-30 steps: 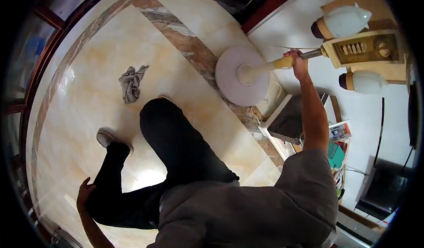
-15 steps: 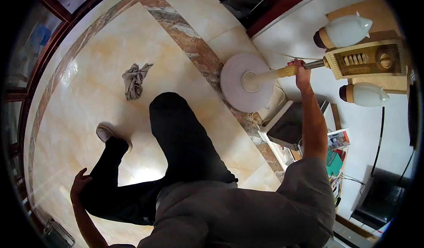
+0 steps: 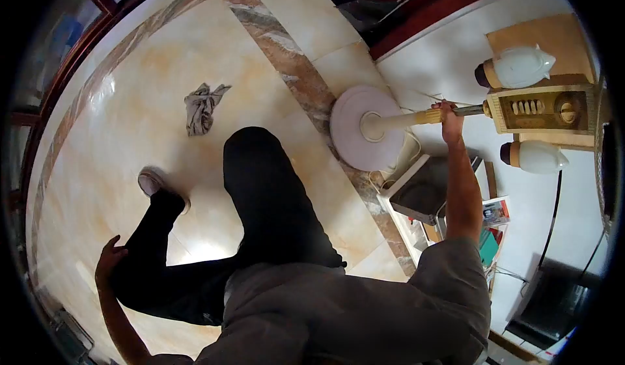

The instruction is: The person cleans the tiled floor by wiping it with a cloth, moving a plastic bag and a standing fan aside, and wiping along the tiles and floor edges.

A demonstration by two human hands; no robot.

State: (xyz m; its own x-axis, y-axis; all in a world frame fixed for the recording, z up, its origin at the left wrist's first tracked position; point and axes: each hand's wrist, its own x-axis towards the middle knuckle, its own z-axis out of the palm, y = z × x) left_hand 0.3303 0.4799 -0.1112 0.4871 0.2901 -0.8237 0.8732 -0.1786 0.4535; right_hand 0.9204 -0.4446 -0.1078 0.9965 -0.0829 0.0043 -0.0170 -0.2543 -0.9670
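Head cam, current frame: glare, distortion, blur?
Head view: fisheye curvature, corners black; head view: strong glare on the glossy cream marble-patterned floor between the black trouser legs; head view: right hand on the cream tubular stand readable, no obvious motion smear, fine detail soft.

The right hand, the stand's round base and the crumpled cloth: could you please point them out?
Right hand (image 3: 450, 121): head view, back of the hand.
Round base (image 3: 349, 129): head view, flat top.
Crumpled cloth (image 3: 200, 112): head view, middle of its folds.
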